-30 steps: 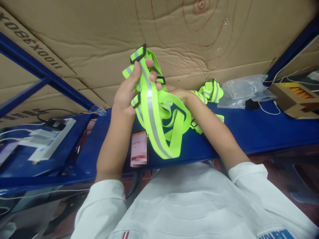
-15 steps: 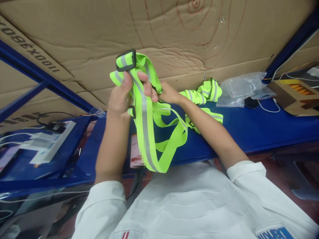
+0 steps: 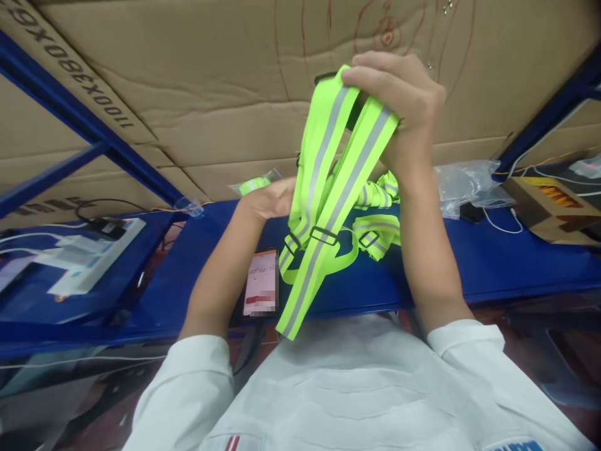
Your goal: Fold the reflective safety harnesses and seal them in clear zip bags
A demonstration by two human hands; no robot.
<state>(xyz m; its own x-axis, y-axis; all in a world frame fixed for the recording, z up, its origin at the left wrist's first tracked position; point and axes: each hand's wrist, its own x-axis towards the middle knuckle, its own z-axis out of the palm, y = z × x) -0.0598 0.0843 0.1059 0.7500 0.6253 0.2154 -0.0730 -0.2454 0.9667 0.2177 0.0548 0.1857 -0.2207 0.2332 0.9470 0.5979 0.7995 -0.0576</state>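
My right hand [image 3: 404, 106] is raised high and closed round the top of a neon yellow-green reflective strap harness [image 3: 323, 207] with grey stripes and black buckles. The harness hangs from that hand, down past the front edge of the blue table [image 3: 493, 257]. My left hand [image 3: 263, 199] is lower, just left of the hanging straps. Its fingers reach out flat toward them, the tips hidden behind the strap, and it grips nothing that I can see. More folded neon straps [image 3: 382, 219] lie on the table behind the harness.
A phone [image 3: 261, 282] with a lit screen lies on the table under my left forearm. A small clear bag [image 3: 256, 183] holding something green sits behind my left hand. Clear plastic bags [image 3: 464, 181], a cardboard box [image 3: 554, 203], a power strip [image 3: 96, 247], and a cardboard wall [image 3: 211, 94] behind.
My right hand has taken the top of the harness and lifted it high. My left hand has let go and dropped toward the table, so the straps hang longer.
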